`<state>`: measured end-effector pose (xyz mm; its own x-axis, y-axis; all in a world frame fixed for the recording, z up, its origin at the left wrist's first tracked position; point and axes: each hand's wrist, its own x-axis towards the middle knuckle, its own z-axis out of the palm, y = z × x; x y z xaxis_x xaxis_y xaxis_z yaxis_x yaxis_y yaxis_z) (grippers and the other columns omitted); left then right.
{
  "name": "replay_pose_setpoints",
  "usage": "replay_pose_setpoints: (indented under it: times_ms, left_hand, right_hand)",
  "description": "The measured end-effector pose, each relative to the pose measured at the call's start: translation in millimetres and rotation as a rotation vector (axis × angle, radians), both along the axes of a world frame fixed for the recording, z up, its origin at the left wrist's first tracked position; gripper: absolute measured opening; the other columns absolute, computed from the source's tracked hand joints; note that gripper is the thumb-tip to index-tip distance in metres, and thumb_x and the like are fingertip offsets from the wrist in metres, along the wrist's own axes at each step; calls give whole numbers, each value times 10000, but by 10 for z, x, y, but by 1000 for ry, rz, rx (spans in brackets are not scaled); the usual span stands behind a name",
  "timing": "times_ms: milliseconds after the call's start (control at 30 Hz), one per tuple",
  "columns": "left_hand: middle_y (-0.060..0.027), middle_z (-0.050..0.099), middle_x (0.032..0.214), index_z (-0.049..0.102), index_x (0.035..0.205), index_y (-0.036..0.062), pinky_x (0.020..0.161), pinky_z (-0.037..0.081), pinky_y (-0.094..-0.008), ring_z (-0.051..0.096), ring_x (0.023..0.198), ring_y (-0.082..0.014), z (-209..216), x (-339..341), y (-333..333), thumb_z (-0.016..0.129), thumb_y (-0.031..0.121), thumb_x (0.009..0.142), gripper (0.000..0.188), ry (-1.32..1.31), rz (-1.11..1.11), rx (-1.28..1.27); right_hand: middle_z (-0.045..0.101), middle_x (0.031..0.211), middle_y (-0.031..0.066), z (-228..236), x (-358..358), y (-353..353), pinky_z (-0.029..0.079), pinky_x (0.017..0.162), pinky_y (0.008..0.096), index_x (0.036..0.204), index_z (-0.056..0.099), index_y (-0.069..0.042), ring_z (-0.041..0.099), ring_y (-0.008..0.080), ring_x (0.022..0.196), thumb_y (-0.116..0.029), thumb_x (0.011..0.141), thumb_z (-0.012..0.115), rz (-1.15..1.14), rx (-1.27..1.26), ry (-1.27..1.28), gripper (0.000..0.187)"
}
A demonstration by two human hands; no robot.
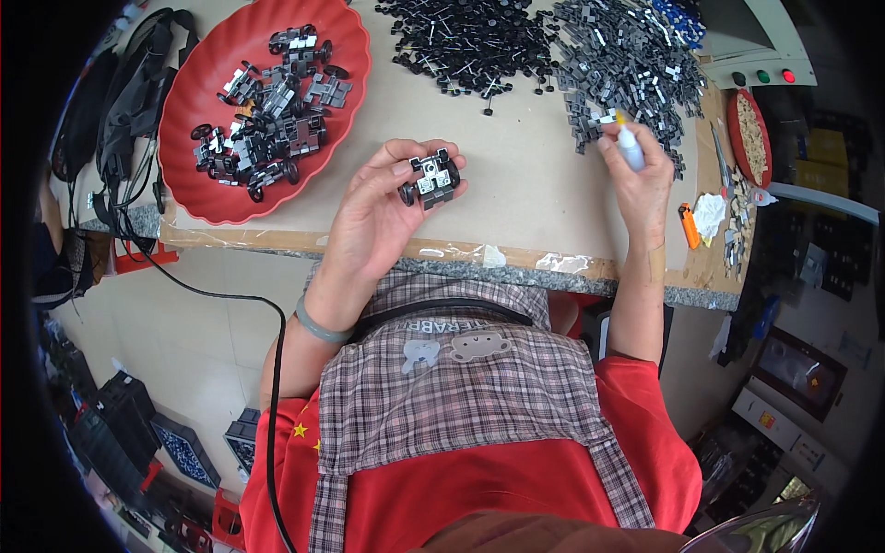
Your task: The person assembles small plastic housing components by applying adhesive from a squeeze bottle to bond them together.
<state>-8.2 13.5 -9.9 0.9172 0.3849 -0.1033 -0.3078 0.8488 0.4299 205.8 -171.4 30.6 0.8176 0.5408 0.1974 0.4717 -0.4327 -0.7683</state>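
My left hand [376, 207] holds a small toy car chassis [433, 177] above the near half of the table. Black wheels show at its sides, and a pale plate lies in its middle. At the right, my right hand [643, 194] is closed around a small white squeeze bottle [631, 147] with a yellow tip. The bottle's tip is at the near edge of a heap of grey plastic parts [636, 69]. I cannot tell whether the fingers touch a part there. Beyond the left hand lies a pile of black wheel-and-axle pieces [461, 41].
A red scalloped tray [217, 207] with several wheeled chassis stands at the left. Black straps [120, 111] and a cable lie beyond it. On the right are an orange cutter [689, 227], crumpled white tissue [709, 216], a red dish [749, 138] of tan bits and a machine with lit buttons [763, 77].
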Motion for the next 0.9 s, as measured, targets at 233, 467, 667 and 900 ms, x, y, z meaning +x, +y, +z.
replay_pose_setpoints:
  times_ms: [233,467,667,900]
  left_hand:
    - [-238,543,1162,571,1030,-11,963,477,-471,552,1114,-328,-4,3,-10,495,76,879,191,2,-6,0]
    - [-238,543,1161,569,1029,-8,962,477,-475,552,1114,-325,-10,3,-13,502,78,878,186,6,-6,8]
    - [-237,551,1146,568,1030,-10,954,484,-474,556,1107,-326,-10,11,-17,502,74,877,186,5,-8,7]
    - [-240,510,1171,540,1018,2,980,472,-470,519,1143,-323,4,10,-15,491,112,881,183,34,-32,63]
  right_hand:
    - [623,992,129,47,-56,54,495,792,341,996,660,-21,629,294,888,37,747,627,62,-226,-387,258]
    - [629,1103,100,133,64,102,506,850,358,1041,653,-67,633,299,988,66,745,599,257,-233,-261,328]
    - [642,1100,81,65,187,50,535,830,351,1031,653,-67,641,279,983,91,726,594,371,-298,-396,349]
    - [628,1078,78,102,214,55,532,799,337,1055,618,-75,644,266,929,48,696,649,397,-312,-346,381]
